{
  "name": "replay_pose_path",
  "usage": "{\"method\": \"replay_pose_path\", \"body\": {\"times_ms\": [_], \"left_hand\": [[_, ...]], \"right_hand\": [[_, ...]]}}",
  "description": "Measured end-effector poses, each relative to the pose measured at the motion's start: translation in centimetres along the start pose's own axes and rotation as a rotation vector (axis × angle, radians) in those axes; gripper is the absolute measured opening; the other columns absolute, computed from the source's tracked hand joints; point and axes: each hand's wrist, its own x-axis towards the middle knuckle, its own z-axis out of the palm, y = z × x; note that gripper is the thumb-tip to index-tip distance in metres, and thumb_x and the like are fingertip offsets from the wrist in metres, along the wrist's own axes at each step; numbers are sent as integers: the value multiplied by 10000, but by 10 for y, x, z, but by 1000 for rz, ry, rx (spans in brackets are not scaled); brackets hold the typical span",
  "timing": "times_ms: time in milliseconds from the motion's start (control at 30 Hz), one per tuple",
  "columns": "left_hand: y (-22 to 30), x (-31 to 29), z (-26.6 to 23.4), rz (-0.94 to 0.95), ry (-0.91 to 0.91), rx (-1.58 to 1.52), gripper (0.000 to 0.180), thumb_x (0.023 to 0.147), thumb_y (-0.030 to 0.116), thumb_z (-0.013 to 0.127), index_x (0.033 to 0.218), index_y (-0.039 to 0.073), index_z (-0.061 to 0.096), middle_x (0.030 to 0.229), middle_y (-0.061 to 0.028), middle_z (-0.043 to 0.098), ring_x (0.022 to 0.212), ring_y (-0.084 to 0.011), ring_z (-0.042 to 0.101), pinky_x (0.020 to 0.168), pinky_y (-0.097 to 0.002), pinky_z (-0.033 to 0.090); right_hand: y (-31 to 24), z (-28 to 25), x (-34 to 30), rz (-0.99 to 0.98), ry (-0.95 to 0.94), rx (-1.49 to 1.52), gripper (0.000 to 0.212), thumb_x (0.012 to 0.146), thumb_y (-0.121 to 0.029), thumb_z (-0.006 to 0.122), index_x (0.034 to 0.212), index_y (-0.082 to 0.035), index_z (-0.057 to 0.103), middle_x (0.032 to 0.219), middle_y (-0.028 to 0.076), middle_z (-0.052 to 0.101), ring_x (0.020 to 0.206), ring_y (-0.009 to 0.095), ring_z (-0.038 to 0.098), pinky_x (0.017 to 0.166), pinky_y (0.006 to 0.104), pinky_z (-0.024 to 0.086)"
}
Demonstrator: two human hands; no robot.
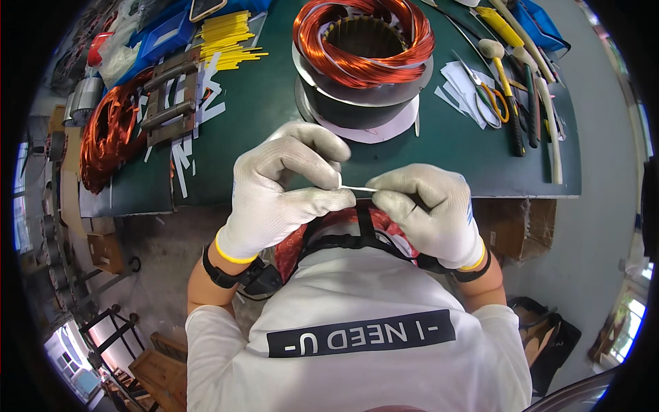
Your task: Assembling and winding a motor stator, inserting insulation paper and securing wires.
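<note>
My left hand [285, 172] and my right hand [434, 209] both wear white knit gloves with yellow cuffs. Between them, a thin white strip [358, 188] is stretched just in front of the table's near edge. Thumb and fingers of each hand pinch one end of it, so most of the strip is hidden. Beyond my hands stands a motor stator with a thick ring of copper windings [322, 62] on top. It rests on a round dark base [364, 113] with a pale sheet under it.
On the green table [264, 103], a copper wire coil [110, 137], a metal fixture [168, 103], white paper strips [181, 175] and yellow sleeves [223, 41] lie at left. Scissors [495, 103], mallets [504, 72] and white sheets [467, 89] lie at right. A cardboard box [518, 230] sits below.
</note>
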Motion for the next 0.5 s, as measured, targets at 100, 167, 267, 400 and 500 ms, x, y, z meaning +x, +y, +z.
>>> {"method": "replay_pose_path", "body": {"times_ms": [100,167,267,400,500], "left_hand": [[4,-3,0,-51,-27,-125,269,760,-71,787,877,59,583,986,-172,685,825,-174,658,707,-295,545],[5,-5,-2,-122,-5,-243,246,800,-73,737,913,57,562,936,-175,689,814,-191,664,708,-308,551],[2,-1,-7,59,-26,-221,230,846,-87,715,980,25,565,956,-177,698,770,-121,619,693,-261,536],[6,1,-14,116,100,-123,306,865,-89,716,1134,-9,593,987,-152,704,809,-109,638,703,-230,527],[7,3,-22,230,75,511,211,830,11,772,1034,9,717,891,-95,725,808,-181,699,704,-289,532]], "right_hand": [[-2,4,-2,-33,-32,-44,81,867,-44,735,941,-12,731,858,149,727,723,292,697,653,343,549],[-2,5,-2,-51,-68,-90,91,857,-41,737,946,-19,732,848,151,720,726,303,693,653,349,548],[0,4,-3,-26,-75,-97,106,867,-70,727,965,-31,740,858,142,718,752,310,692,674,355,545],[6,3,-5,1,-97,-77,105,874,-91,727,957,-30,743,881,134,729,782,310,703,688,360,553],[9,3,-9,-153,-74,-94,96,869,-86,731,941,-23,743,880,128,733,792,312,707,692,373,561]]}}
